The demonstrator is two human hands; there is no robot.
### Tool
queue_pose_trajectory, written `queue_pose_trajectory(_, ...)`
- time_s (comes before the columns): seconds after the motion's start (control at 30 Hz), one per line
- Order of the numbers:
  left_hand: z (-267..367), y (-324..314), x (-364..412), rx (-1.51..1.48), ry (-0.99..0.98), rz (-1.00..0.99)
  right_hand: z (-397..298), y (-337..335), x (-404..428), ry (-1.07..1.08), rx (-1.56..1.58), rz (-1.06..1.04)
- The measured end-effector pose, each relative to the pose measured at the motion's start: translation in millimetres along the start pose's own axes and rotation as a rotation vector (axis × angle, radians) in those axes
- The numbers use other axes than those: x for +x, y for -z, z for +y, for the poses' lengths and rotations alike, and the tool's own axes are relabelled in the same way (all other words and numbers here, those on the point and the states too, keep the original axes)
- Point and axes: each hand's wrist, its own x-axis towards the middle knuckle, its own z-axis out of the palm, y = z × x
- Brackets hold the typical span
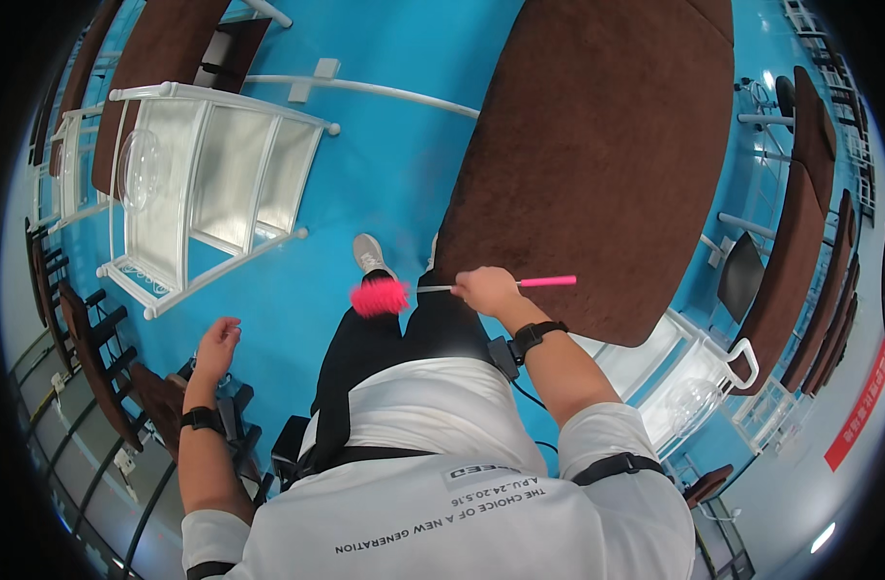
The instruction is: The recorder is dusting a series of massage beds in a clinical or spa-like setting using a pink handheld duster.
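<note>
My right hand (488, 290) is closed around the metal rod of a pink duster (379, 298). The duster's fluffy head hangs over my thighs to the left, and its pink handle sticks out to the right above the near end of a brown padded treatment table (595, 167). My left hand (218, 346) is held out at the left with loosely bent fingers and holds nothing; it is apart from the duster. Black straps circle both my wrists.
A white shelved trolley (228, 170) with a clear bowl (142, 171) stands at the left front. Another white trolley (660, 362) stands beside the table at the right. Dark chairs (94, 355) are at the far left. A white floor-level bar (392, 91) meets the table's left side.
</note>
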Motion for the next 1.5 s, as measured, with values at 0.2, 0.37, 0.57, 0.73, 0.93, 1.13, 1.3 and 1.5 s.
queue_pose_trajectory(0.2, -15, 5, 4, -0.019, 0.003, -0.003, 28, -5, 3, -0.423, 1.105, 1.15)
queue_pose_trajectory(0.37, -6, 4, 15, -0.001, -0.012, -0.05, 35, -42, 8, -0.123, 0.263, 0.317)
queue_pose_trajectory(0.57, -4, 15, 24, -0.049, -0.061, -0.014, 21, -16, -7, -0.243, 0.77, 0.551)
queue_pose_trajectory(0.73, 1, 18, 29, 0.0, -0.046, -0.028, 42, -23, -4, -0.536, 1.026, 1.183)
queue_pose_trajectory(0.93, 11, 10, 24, 0.041, -0.073, -0.049, -10, -19, 3, -0.067, 0.218, 0.148)
queue_pose_trajectory(1.13, 9, 12, 25, 0.055, -0.075, -0.045, 10, -19, 7, -0.361, 1.093, 1.199)
queue_pose_trajectory(1.3, 55, 0, 35, 0.049, -0.174, 0.007, 22, -35, 23, -0.162, 0.189, 0.204)
queue_pose_trajectory(1.5, 148, -50, 87, 0.104, -0.455, 0.071, -6, -47, 8, -0.11, 0.441, 0.234)
